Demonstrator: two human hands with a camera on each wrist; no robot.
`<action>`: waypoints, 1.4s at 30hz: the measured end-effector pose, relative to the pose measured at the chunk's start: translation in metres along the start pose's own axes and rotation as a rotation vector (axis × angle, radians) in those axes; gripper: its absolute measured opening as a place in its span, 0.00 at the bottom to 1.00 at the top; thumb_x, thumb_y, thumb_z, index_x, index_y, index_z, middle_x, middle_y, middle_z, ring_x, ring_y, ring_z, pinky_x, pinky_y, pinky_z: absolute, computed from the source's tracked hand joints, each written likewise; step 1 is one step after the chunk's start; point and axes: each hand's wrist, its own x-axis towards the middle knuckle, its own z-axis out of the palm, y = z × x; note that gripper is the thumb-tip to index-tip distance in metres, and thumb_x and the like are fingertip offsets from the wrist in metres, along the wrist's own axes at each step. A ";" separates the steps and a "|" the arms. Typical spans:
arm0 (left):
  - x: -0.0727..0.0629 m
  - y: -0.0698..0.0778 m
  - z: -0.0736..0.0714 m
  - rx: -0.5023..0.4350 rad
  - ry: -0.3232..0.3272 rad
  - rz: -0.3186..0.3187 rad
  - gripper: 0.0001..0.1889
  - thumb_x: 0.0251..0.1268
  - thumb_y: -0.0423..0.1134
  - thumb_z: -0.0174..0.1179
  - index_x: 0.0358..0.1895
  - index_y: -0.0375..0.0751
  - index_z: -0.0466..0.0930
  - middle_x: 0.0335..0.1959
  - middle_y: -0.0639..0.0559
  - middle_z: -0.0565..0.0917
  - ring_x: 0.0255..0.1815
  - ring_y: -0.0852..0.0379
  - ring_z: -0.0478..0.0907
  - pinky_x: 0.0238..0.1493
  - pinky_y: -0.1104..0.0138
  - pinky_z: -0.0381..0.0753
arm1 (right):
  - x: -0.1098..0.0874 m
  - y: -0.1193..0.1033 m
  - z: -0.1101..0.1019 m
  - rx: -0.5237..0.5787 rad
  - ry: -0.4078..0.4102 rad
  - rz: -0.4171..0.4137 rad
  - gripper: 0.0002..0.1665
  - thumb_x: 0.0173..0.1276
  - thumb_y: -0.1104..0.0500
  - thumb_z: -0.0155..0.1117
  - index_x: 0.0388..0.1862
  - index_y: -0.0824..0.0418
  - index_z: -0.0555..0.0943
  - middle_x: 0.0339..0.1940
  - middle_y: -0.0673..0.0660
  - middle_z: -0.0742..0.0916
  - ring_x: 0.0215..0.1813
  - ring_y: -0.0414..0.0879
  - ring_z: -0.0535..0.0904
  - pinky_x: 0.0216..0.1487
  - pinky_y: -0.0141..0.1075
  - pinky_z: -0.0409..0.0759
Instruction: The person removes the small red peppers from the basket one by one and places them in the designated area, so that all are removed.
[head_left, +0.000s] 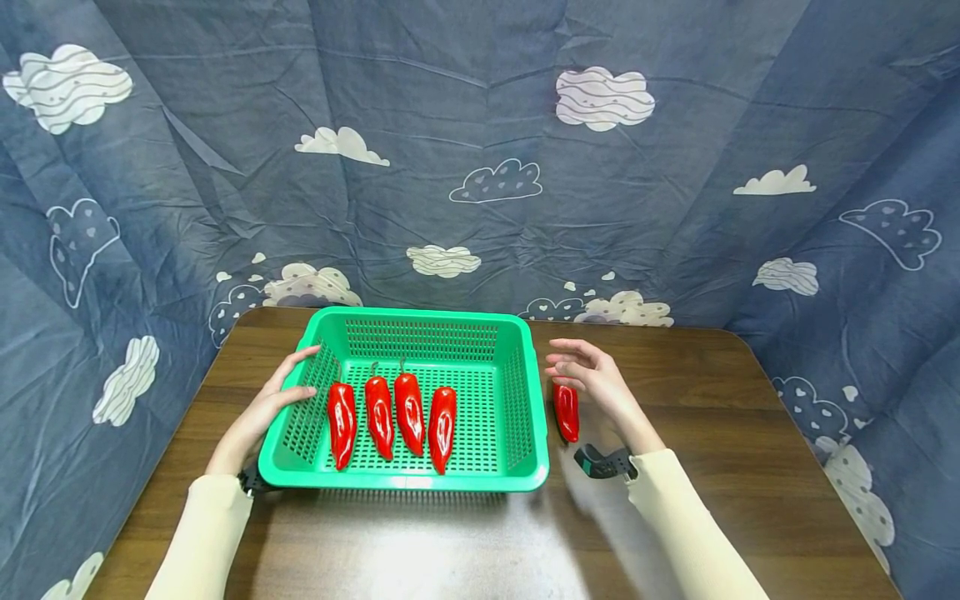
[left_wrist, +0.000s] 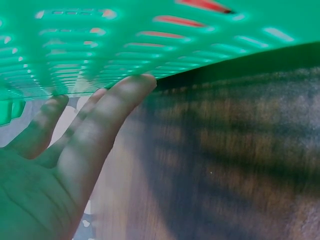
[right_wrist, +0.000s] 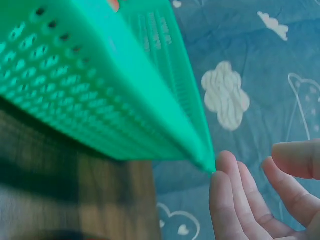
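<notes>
A green plastic basket (head_left: 405,481) stands on the table with several shiny red chili peppers (head_left: 408,412) lying side by side in it. My left hand (head_left: 262,408) is at its left side, fingers fairly straight; in the left wrist view the fingertips (left_wrist: 145,80) lie against or close to the slotted wall. Just beyond the right rim is my right hand (head_left: 592,375), fingers spread and gently bent, holding nothing. Another red chili pepper (head_left: 567,414) lies on the table under that hand, its upper end hidden. In the right wrist view the fingertips (right_wrist: 220,187) appear beside the basket corner.
The brown wooden table (head_left: 697,400) extends to the right and in front of the basket. A blue cloth with white clouds (head_left: 495,100) hangs behind the table and at both sides. Black straps with a device (head_left: 600,462) sit at the wrists.
</notes>
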 end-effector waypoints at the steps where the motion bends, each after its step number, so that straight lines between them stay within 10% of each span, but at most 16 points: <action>1: 0.000 0.000 0.000 0.003 0.000 0.001 0.32 0.72 0.34 0.47 0.75 0.58 0.48 0.70 0.39 0.49 0.52 0.39 0.71 0.45 0.50 0.78 | 0.000 -0.002 0.002 0.006 -0.007 -0.005 0.25 0.70 0.69 0.52 0.65 0.74 0.66 0.53 0.70 0.78 0.48 0.50 0.82 0.54 0.44 0.76; 42: -0.001 0.000 0.001 -0.009 0.002 0.003 0.32 0.72 0.36 0.48 0.75 0.58 0.48 0.70 0.41 0.49 0.52 0.39 0.72 0.45 0.51 0.78 | 0.018 -0.016 0.070 0.029 -0.151 0.031 0.24 0.70 0.66 0.52 0.63 0.73 0.68 0.48 0.65 0.82 0.51 0.65 0.78 0.53 0.51 0.76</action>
